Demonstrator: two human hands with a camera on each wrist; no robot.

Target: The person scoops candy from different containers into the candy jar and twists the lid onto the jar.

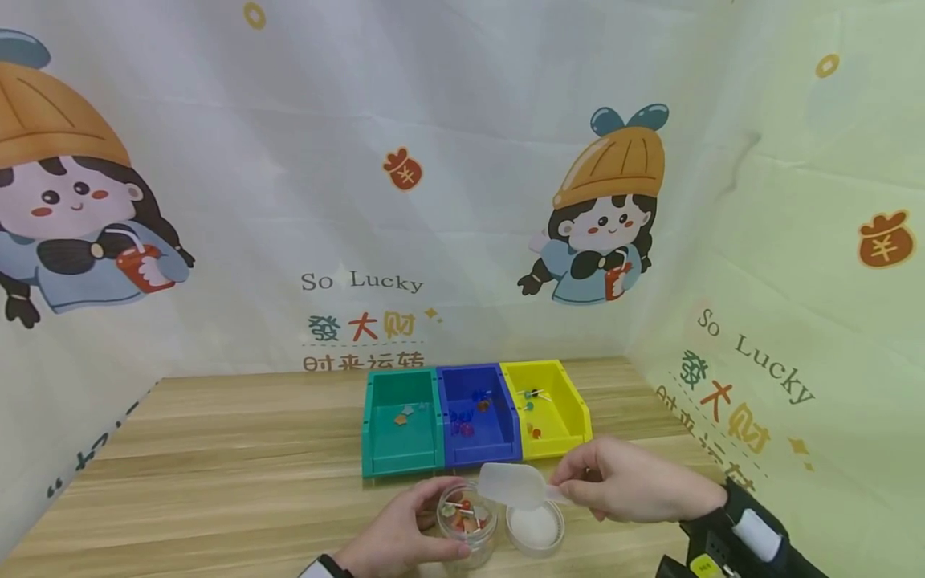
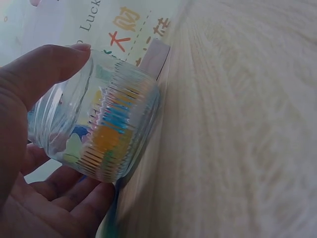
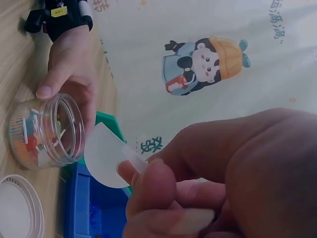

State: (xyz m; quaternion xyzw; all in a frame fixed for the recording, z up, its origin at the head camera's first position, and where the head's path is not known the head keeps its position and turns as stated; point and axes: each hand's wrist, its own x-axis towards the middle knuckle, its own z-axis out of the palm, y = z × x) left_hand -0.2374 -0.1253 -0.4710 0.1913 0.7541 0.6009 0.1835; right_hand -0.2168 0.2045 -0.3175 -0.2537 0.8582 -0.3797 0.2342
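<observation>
Scoop (image 1: pixel 511 485), handle (image 3: pixel 134 158) partly out of sight

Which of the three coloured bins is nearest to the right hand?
The yellow bin, at the row's right end, just beyond the right hand; the blue bin and the green bin stand farther left.

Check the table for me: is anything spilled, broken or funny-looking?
Nothing stands out: I see no spill or crack. The left hand holds the jar with little pieces inside, the white lid lies flat beside it, and the green bin, blue bin and yellow bin sit side by side.
</observation>
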